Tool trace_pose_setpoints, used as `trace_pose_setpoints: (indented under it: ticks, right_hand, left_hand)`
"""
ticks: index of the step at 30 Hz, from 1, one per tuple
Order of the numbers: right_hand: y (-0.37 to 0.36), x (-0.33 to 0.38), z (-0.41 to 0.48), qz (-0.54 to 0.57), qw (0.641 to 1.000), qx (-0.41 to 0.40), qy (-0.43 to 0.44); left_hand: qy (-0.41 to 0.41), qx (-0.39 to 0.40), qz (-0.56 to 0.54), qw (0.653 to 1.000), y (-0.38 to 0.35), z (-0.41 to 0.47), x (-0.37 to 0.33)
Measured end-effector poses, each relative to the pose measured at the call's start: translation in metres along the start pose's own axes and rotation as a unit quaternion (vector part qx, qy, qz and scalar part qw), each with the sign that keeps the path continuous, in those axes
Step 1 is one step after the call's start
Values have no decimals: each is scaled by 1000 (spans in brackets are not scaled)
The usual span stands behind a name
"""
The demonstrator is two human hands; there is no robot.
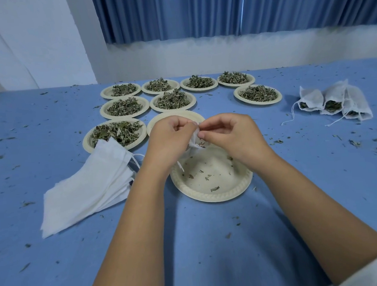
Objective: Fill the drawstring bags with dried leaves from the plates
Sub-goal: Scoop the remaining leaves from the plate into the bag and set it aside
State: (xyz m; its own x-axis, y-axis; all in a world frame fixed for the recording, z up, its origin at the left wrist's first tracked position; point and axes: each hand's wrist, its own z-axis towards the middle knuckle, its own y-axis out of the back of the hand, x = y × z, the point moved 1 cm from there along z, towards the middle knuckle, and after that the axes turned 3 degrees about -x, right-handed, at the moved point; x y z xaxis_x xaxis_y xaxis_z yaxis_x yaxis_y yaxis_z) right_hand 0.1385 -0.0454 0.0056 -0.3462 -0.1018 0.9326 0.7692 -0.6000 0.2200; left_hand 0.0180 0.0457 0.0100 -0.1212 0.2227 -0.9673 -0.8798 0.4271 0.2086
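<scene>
Both hands hold one small white drawstring bag [193, 142] above a nearly bare cream plate [212, 194] that carries only leaf crumbs. My left hand [168, 139] grips the bag's left side with curled fingers. My right hand [228, 134] pinches its top edge. Most of the bag is hidden behind the hands; a string hangs below it. Several plates heaped with dried leaves [117, 131] stand behind. A second bare plate [173, 117] lies just beyond my hands.
A stack of flat white bags [85, 189] lies at the left on the blue tablecloth [210, 240]. Three filled bags [334, 101] lie at the right with loose strings. Leaf crumbs are scattered over the cloth. A blue curtain [220, 10] hangs behind.
</scene>
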Motion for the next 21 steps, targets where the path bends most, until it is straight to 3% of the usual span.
trace_pose_setpoints:
  ticks: [4, 9, 15, 21]
  right_hand:
    - [1, 1, 0, 50, 999, 10, -20]
    - [2, 2, -1, -2, 1000, -18, 4]
    - [11, 5, -2, -55, 996, 71, 6]
    - [9, 0, 0, -52, 996, 67, 0]
  left_hand:
    - [-8, -13, 4, 1000, 1, 2, 0]
    - [-3, -18, -4, 1000, 0, 4, 2]
    - [-5, -33, -13, 999, 2, 5, 3]
    - [3, -19, -11, 1000, 2, 4, 2]
